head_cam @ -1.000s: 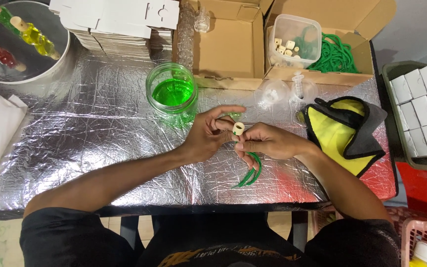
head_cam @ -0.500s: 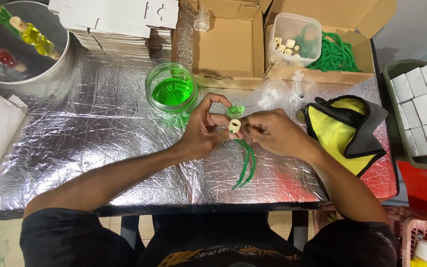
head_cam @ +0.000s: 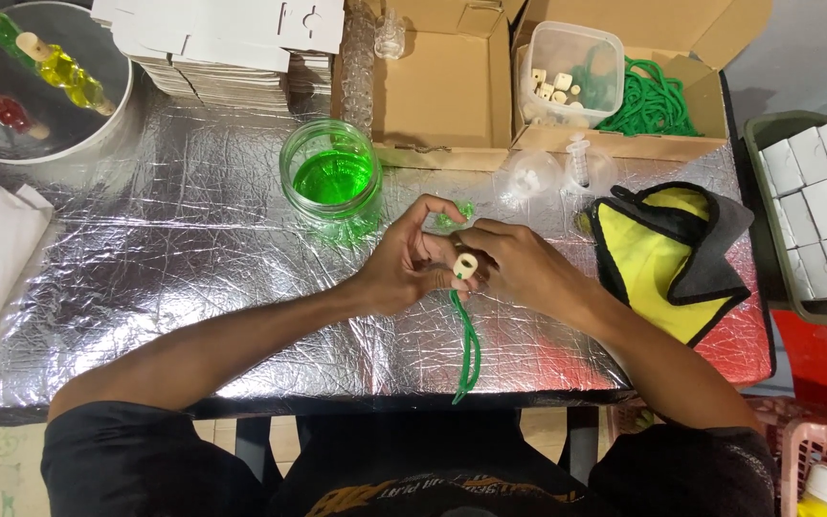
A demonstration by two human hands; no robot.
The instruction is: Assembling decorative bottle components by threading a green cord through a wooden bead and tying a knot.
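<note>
- Both hands meet over the foil table [head_cam: 145, 287]: left hand [head_cam: 404, 263] and right hand [head_cam: 519, 263] pinch a wooden bead [head_cam: 465, 265].
- Green cord [head_cam: 469, 345] dangles below, near the jar of green liquid [head_cam: 330, 177].

On the foil-covered table [head_cam: 145, 287], the left hand [head_cam: 404, 263] and right hand [head_cam: 519, 268] meet at the middle, pinching a bead [head_cam: 465, 265]; a cord [head_cam: 469, 345] hangs from it toward the near edge. A jar [head_cam: 330, 177] stands just behind the left hand. 2 cardboard boxes [head_cam: 442, 86] sit along the far edge, the right 1 holding a tub [head_cam: 571, 62]. A folded cloth [head_cam: 667, 249] lies right of the hands, a bowl [head_cam: 98, 124] far left.
</note>
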